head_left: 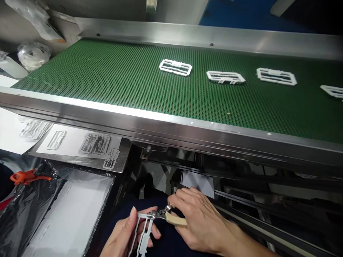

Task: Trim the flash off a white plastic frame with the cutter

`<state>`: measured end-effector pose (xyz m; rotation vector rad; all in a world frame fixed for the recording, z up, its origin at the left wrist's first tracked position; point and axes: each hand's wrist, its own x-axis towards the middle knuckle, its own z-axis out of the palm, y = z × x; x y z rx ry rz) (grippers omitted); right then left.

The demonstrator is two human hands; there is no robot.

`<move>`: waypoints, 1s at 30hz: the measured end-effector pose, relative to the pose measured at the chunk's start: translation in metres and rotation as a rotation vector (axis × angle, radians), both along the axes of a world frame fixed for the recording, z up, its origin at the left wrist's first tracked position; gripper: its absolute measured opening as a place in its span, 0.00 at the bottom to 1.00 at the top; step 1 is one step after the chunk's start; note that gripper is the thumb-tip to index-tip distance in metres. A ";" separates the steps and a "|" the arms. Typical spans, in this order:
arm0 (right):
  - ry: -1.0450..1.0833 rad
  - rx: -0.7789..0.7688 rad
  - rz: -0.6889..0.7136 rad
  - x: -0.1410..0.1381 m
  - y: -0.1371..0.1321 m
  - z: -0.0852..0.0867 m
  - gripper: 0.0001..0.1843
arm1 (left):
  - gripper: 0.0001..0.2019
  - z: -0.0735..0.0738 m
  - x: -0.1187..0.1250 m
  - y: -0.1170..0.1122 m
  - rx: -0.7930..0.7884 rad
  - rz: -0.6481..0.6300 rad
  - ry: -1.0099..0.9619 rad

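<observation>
Low in the lap, the left hand (125,237) is pinching a white plastic frame (143,232) upright while the right hand (199,221) is gripping tan-handled cutters (167,216), their tip touching the frame's top edge; above, 4 similar frames (175,67) are lying well apart on the green conveyor belt (107,78)

No text, label, brand, number or sign can be read anywhere in the view, neither on the conveyor belt (134,82) nor on the white plastic frames (175,67) beyond the hands.
</observation>
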<state>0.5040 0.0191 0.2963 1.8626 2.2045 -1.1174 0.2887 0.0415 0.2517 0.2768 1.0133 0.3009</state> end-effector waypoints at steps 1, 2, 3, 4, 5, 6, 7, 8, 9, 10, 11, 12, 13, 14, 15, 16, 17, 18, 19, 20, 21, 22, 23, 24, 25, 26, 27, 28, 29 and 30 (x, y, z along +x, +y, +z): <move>0.000 0.001 0.003 0.000 0.000 -0.001 0.02 | 0.30 0.000 0.000 0.000 0.004 -0.007 0.004; -0.008 0.006 0.005 -0.001 0.000 -0.001 0.02 | 0.31 0.000 0.000 0.000 0.012 -0.019 0.010; -0.020 0.020 0.010 -0.001 -0.001 -0.002 0.01 | 0.31 0.001 0.000 0.000 0.025 -0.032 0.018; -0.040 0.037 0.014 -0.002 -0.001 -0.002 0.01 | 0.31 0.001 -0.001 0.000 0.040 -0.041 0.026; -0.064 0.054 0.021 -0.002 -0.002 -0.002 0.02 | 0.31 0.002 -0.001 0.001 0.051 -0.044 0.030; -0.090 0.071 0.027 -0.002 -0.002 -0.002 0.03 | 0.30 0.003 -0.001 0.001 0.050 -0.044 0.028; -0.109 0.082 0.034 -0.003 -0.003 -0.002 0.04 | 0.30 0.004 -0.002 0.001 0.037 -0.038 0.020; -0.119 0.088 0.039 -0.003 -0.003 -0.002 0.04 | 0.29 0.005 -0.002 0.001 0.015 -0.032 0.013; -0.111 0.082 0.042 -0.003 -0.003 -0.002 0.04 | 0.30 0.005 -0.002 0.001 -0.017 -0.026 0.009; -0.089 0.064 0.033 -0.003 -0.002 -0.002 0.04 | 0.30 0.004 -0.002 0.000 -0.045 -0.021 -0.001; -0.052 0.040 0.009 -0.003 -0.001 -0.002 0.05 | 0.30 0.003 -0.002 0.000 -0.069 -0.008 -0.017; -0.013 0.011 -0.034 -0.003 0.000 -0.002 0.06 | 0.29 0.001 -0.002 -0.002 -0.091 0.016 -0.042; 0.024 -0.016 -0.090 -0.003 0.002 -0.002 0.08 | 0.29 -0.002 -0.002 -0.003 -0.109 0.048 -0.076; 0.048 -0.037 -0.151 -0.004 0.003 -0.001 0.09 | 0.28 -0.005 -0.002 -0.004 -0.128 0.083 -0.114; 0.060 -0.048 -0.203 -0.004 0.004 -0.001 0.10 | 0.28 -0.007 -0.001 -0.005 -0.144 0.117 -0.150; 0.060 -0.048 -0.237 -0.005 0.005 0.000 0.09 | 0.27 -0.008 0.000 -0.005 -0.158 0.146 -0.176; 0.057 -0.041 -0.250 -0.006 0.005 0.000 0.07 | 0.27 -0.008 0.001 -0.004 -0.170 0.166 -0.195; 0.056 -0.030 -0.246 -0.006 0.005 0.000 0.05 | 0.27 -0.007 0.002 -0.003 -0.179 0.174 -0.210; 0.058 -0.018 -0.236 -0.007 0.005 0.000 0.04 | 0.27 -0.004 0.002 -0.001 -0.188 0.179 -0.219; 0.060 -0.007 -0.231 -0.007 0.006 -0.001 0.04 | 0.26 0.000 0.003 0.002 -0.203 0.189 -0.222; 0.061 0.002 -0.236 -0.007 0.006 -0.001 0.04 | 0.25 0.005 0.004 0.004 -0.224 0.202 -0.219; 0.059 0.007 -0.250 -0.007 0.006 -0.001 0.04 | 0.24 0.010 0.005 0.007 -0.247 0.223 -0.212; 0.057 0.008 -0.270 -0.007 0.006 -0.001 0.04 | 0.23 0.014 0.005 0.010 -0.265 0.250 -0.201; 0.056 0.006 -0.291 -0.008 0.006 -0.001 0.04 | 0.21 0.018 0.005 0.012 -0.273 0.283 -0.186; 0.057 0.000 -0.309 -0.008 0.006 -0.001 0.03 | 0.20 0.021 0.006 0.013 -0.277 0.314 -0.169; 0.062 -0.011 -0.320 -0.009 0.006 0.000 0.02 | 0.19 0.022 0.006 0.014 -0.274 0.341 -0.147; 0.067 -0.026 -0.326 -0.009 0.006 0.001 0.02 | 0.18 0.022 0.006 0.015 -0.265 0.366 -0.118; 0.072 -0.041 -0.333 -0.011 0.005 0.002 0.02 | 0.16 0.022 0.006 0.015 -0.255 0.392 -0.088; 0.075 -0.059 -0.339 -0.012 0.004 0.004 0.03 | 0.15 0.021 0.006 0.015 -0.245 0.415 -0.065; 0.077 -0.079 -0.344 -0.014 0.003 0.005 0.04 | 0.14 0.019 0.006 0.015 -0.238 0.438 -0.053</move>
